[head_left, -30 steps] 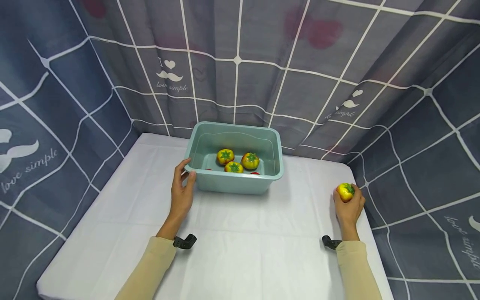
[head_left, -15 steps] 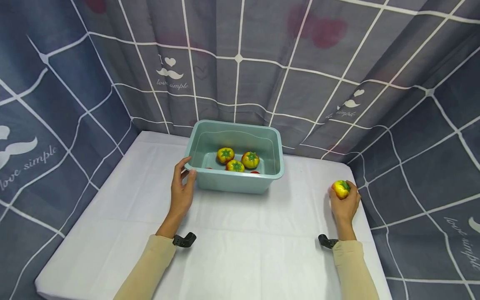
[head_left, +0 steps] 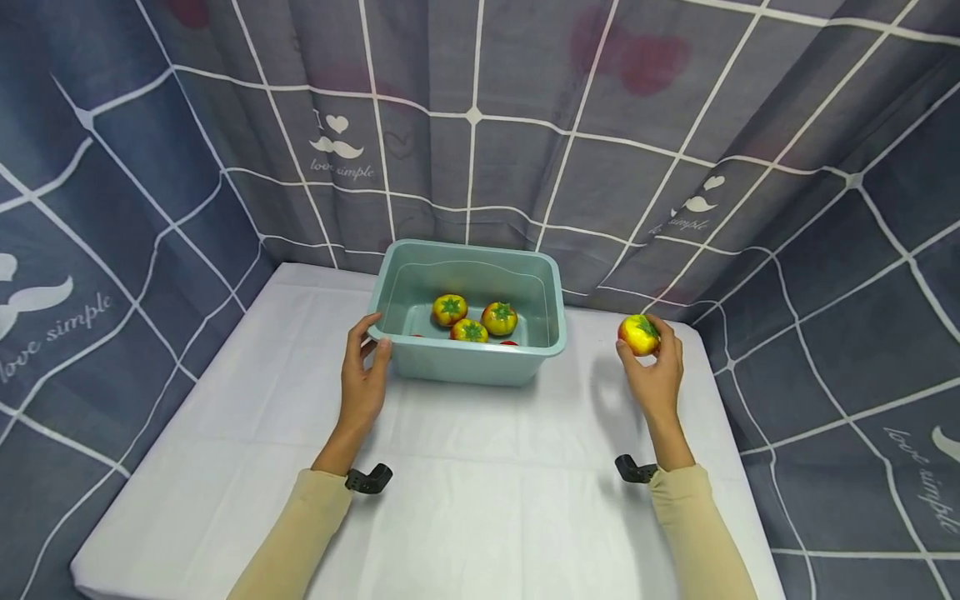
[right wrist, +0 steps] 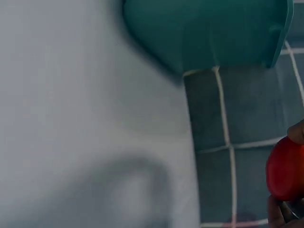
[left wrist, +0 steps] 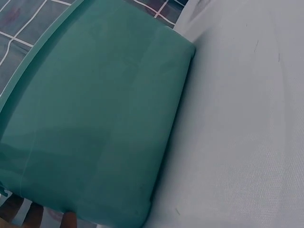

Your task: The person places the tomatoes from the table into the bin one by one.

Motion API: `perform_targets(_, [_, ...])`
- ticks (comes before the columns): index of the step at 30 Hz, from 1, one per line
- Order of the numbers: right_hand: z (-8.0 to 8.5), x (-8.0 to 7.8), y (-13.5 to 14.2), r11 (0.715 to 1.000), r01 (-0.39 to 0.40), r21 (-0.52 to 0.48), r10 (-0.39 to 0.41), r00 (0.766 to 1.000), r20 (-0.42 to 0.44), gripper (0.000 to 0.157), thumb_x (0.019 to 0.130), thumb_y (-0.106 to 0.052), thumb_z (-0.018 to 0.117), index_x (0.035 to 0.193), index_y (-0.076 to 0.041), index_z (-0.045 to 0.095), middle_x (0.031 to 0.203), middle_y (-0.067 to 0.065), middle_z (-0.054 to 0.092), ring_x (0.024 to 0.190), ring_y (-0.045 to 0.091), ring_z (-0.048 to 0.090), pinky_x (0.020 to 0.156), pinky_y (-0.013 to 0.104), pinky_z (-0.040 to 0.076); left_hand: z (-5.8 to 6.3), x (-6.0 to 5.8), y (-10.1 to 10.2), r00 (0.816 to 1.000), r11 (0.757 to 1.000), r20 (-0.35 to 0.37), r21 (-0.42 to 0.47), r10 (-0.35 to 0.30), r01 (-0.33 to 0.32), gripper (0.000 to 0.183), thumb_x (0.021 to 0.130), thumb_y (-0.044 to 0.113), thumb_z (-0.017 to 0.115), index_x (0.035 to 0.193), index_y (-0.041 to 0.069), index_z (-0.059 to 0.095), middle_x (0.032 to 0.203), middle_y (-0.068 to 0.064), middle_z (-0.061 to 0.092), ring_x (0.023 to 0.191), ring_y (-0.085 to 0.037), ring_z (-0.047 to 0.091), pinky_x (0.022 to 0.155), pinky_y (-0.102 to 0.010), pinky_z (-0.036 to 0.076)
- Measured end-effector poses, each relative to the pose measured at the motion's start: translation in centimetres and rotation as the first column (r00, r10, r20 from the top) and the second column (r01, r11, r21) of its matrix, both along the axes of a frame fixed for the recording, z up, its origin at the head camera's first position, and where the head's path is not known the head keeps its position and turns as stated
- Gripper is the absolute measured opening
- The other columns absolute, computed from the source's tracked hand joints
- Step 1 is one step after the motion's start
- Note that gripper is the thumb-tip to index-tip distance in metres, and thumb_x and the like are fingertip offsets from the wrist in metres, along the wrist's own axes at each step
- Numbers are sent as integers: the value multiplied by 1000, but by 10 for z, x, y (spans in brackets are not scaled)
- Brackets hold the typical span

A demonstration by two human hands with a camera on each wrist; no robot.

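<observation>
In the head view, my right hand [head_left: 660,377] holds a round yellow-and-red fruit with a green leafy top [head_left: 639,335] between thumb and fingers, raised over the table's right side. Its red underside [right wrist: 283,171] shows at the right wrist view's edge. My left hand [head_left: 363,379] grips the front left corner of a pale green plastic bin [head_left: 465,367], thumb at the front and fingers along the left side. Three similar fruits [head_left: 499,318] are visible inside the bin, with bits of red partly hidden behind its front wall.
A white cloth [head_left: 480,483] covers the table. Grey-blue curtains with white grid lines [head_left: 517,167] hang behind the bin and along both sides. The bin stands near the table's back edge. A black wrist-worn device [head_left: 369,479] sits on each forearm.
My right hand has lifted the fruit from near the table's right edge and carried it left and farther back. My left hand stays at the bin's corner.
</observation>
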State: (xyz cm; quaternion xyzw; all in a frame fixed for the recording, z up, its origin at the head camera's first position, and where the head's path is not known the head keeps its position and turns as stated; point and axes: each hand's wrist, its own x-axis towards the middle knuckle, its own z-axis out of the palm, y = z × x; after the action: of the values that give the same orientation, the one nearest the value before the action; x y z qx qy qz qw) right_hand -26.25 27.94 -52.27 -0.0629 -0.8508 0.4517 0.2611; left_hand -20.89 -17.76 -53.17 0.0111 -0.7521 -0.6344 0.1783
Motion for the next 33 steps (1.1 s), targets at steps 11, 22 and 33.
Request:
perform_targets(11, [54, -16, -58, 971, -225, 84, 234, 965, -115, 67, 93, -26, 84, 154, -25, 57, 144, 17, 57, 129, 29, 55, 108, 42, 45, 3, -6, 2, 1000, 1000, -17, 18, -8, 9, 47, 115, 33, 54, 161, 34, 44, 172, 5, 36, 150, -29, 46, 106, -39, 49])
perform_targets(22, [60, -30, -104, 899, -400, 179, 416, 907, -62, 68, 93, -30, 84, 154, -30, 56, 148, 14, 57, 126, 29, 59, 103, 55, 51, -3, 2, -2, 1000, 1000, 9, 10, 0, 0, 48, 115, 31, 54, 161, 32, 44, 171, -1, 37, 149, -31, 46, 110, -55, 49])
perform_targets(33, [65, -36, -124, 869, -442, 222, 457, 889, -17, 71, 94, -35, 82, 158, -31, 51, 150, 14, 56, 131, 32, 59, 108, 58, 50, -1, -1, -1, 1000, 1000, -3, 14, -5, 5, 47, 115, 32, 55, 161, 34, 45, 171, 6, 36, 149, -28, 47, 101, -21, 48])
